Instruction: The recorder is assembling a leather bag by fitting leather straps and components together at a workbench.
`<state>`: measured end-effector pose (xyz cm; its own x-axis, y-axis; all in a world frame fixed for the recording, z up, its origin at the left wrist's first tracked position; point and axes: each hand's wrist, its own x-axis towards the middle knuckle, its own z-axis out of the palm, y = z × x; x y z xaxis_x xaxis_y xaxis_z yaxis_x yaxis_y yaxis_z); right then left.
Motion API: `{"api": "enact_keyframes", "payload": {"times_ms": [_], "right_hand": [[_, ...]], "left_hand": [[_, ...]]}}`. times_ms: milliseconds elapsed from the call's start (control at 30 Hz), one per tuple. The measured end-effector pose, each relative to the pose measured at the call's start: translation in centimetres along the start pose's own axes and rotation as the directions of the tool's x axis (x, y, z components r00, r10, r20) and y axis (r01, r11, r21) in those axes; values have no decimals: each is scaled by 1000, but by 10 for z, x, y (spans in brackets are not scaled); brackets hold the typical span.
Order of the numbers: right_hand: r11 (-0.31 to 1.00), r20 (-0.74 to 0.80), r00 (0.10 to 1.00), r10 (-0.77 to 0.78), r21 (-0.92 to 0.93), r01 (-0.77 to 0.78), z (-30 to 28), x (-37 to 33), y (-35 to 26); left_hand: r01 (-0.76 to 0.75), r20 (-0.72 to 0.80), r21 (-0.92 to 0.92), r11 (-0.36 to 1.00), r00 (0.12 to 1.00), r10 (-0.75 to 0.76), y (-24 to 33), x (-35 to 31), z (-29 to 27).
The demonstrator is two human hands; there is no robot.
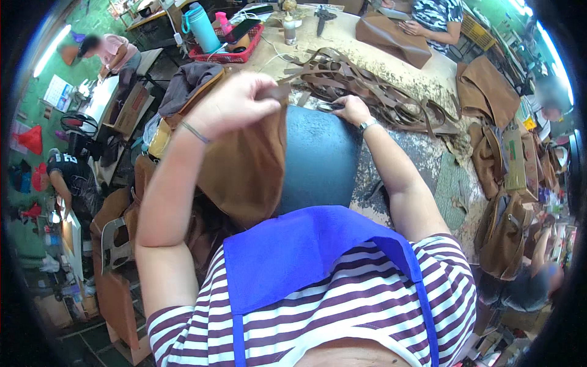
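Apparently positioning brown leather (247, 174), centre-left, pinched in left hand (235, 103); cannot tell grip of right hand (354, 112); next, probably steady it.

Tube lights (52, 51) glaring at both sides, sheen on dark panel (321, 144), left hand (235, 103) blurred, bent edges, black rim

The person's apron (306, 244) is bright blue, the shirt (342, 296) beneath it striped — dark maroon and white. The leather piece (244, 174) is brown, the mat (321, 153) dark slate-blue, the basket (235, 58) red, the bottle (202, 30) turquoise — a smaller bottle (224, 25) pink.
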<state>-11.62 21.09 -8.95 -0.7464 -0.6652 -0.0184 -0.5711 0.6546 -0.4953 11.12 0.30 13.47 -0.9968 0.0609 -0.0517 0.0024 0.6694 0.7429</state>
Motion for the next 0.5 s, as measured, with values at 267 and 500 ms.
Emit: {"api": "enact_keyframes", "payload": {"times_ms": [267,500], "right_hand": [[994,111,991,69,76,-78,1,18,18],[998,-75,996,45,-38,-48,-37,-30,-4]], "left_hand": [[-34,-354,463,886,909,220,121,11,-97],[-205,-323,287,936,899,296,44,-16,-67]]}}
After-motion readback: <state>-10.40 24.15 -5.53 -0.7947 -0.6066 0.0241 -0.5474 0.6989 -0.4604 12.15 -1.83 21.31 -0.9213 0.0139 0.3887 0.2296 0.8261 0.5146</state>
